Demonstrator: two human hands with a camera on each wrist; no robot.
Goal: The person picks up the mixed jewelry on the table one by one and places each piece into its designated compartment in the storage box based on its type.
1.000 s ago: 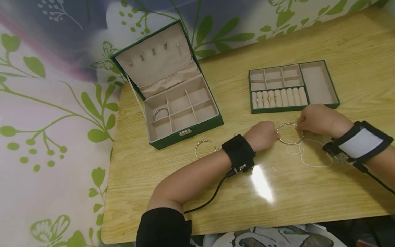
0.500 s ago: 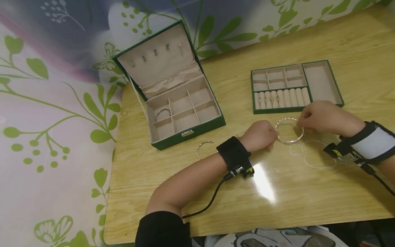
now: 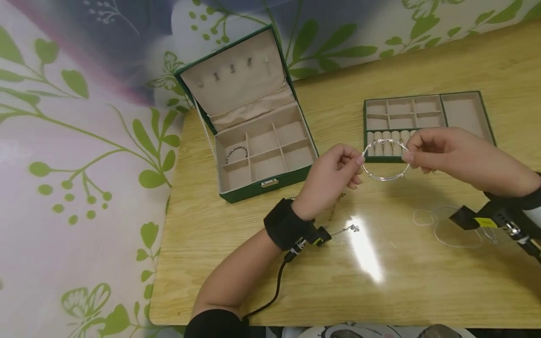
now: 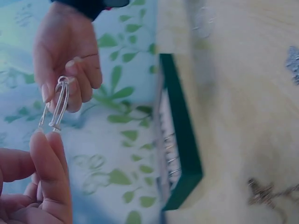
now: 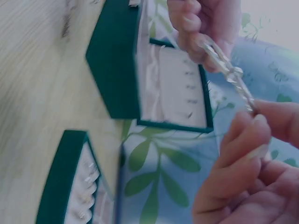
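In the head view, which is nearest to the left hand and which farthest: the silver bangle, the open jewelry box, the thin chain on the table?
1. Silver bangle: pinched by the left hand, to its right.
2. Open jewelry box: just left of it.
3. Thin chain: far right, under the right wrist.

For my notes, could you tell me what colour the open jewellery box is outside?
Dark green jewellery box; head view.

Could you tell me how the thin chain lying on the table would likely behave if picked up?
The chain lies in loose loops, so it probably droops limply. It looks fine and light, likely tangling or snagging easily. The bangle keeps its round shape between both hands, so it seems stiff.
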